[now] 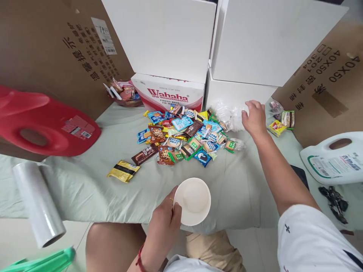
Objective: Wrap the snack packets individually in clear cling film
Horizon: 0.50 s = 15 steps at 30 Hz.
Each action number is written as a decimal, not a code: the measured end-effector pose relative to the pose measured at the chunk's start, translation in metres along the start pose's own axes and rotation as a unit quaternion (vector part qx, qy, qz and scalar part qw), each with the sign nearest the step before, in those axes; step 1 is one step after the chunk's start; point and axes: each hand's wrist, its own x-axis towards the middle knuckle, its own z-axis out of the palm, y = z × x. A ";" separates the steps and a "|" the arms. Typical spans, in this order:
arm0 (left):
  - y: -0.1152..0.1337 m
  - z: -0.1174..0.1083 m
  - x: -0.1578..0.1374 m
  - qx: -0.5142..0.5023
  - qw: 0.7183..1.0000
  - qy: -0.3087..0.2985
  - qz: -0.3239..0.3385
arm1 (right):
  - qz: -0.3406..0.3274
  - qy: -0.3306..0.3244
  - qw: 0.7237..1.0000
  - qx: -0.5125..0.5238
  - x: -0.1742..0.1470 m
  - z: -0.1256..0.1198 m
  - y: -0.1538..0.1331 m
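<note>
My left hand (pixel 166 217) grips a white paper cup (pixel 193 202) by its rim and side, above the table's front edge. The cup's mouth faces up and I see nothing inside it. Stretched far forward, my right hand (pixel 255 118) is beside some crumpled clear plastic (pixel 231 115) at the back. Its thumb and fingers are apart, with nothing visible between them. Left of that hand lies a heap of small wrapped snacks (pixel 193 130) in blue, brown, green and yellow. A yellow snack packet (pixel 123 171) and a brown wafer bar (pixel 145 153) lie at the heap's near left.
A Wahaha carton (pixel 170 92) and white boxes (pixel 241 41) stand behind the heap. A bowl of snacks (pixel 127 94) is back left. A red jug (pixel 51 121) and plastic film roll (pixel 39 206) lie left; a white detergent bottle (pixel 337 158) and several snack packets (pixel 283 119) right.
</note>
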 end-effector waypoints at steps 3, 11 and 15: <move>0.008 0.008 0.000 -0.056 0.997 -0.044 -0.023 | -0.239 -0.093 0.949 0.186 -0.100 -0.043 -0.011; 0.021 0.048 -0.004 -0.161 0.974 -0.158 0.002 | -0.211 -0.296 0.898 0.248 -0.264 -0.055 -0.009; 0.017 0.041 0.003 -0.154 0.984 -0.083 0.040 | 0.072 -0.137 0.983 0.096 -0.207 -0.050 0.072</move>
